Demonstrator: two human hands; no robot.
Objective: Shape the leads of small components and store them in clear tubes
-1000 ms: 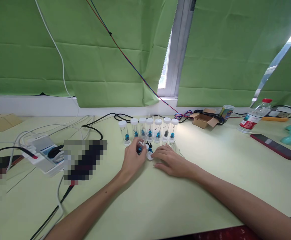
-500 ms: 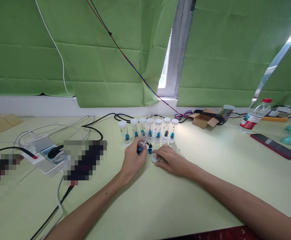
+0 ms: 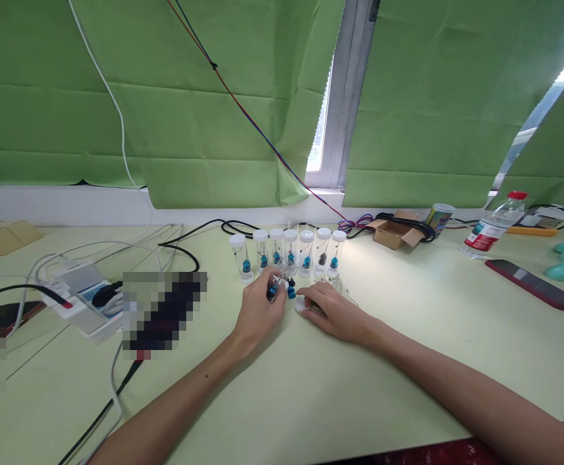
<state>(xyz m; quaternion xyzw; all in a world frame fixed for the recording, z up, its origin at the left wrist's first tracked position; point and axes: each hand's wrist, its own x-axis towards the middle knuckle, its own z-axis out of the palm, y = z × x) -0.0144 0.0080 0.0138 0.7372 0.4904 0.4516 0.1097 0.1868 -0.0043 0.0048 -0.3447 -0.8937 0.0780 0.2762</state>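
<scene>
My left hand (image 3: 261, 307) is closed around a clear tube (image 3: 282, 274) with a blue piece inside; the fingers hide much of it. A small blue-and-black piece (image 3: 290, 290) lies on the table between my hands. My right hand (image 3: 333, 307) rests on the table with its fingers curled, thumb and fingertips at a round white cap (image 3: 302, 303). Just beyond my hands several clear tubes with white caps stand upright in a row, each holding a small figure; the leftmost tube (image 3: 244, 258) and the rightmost tube (image 3: 337, 255) mark its ends.
A white power strip (image 3: 93, 303) with cables lies on the left. At the back right are a small open cardboard box (image 3: 395, 231), a can (image 3: 439, 219) and a red-capped bottle (image 3: 492, 226). A dark phone (image 3: 533, 283) lies at the right. Thin wire (image 3: 350, 294) lies by my right hand.
The tube in my left hand has turned slightly, and the blue piece inside shows differently. The white cap at my right fingertips has shifted a little and tilted. Both arms stay nearly where they were.
</scene>
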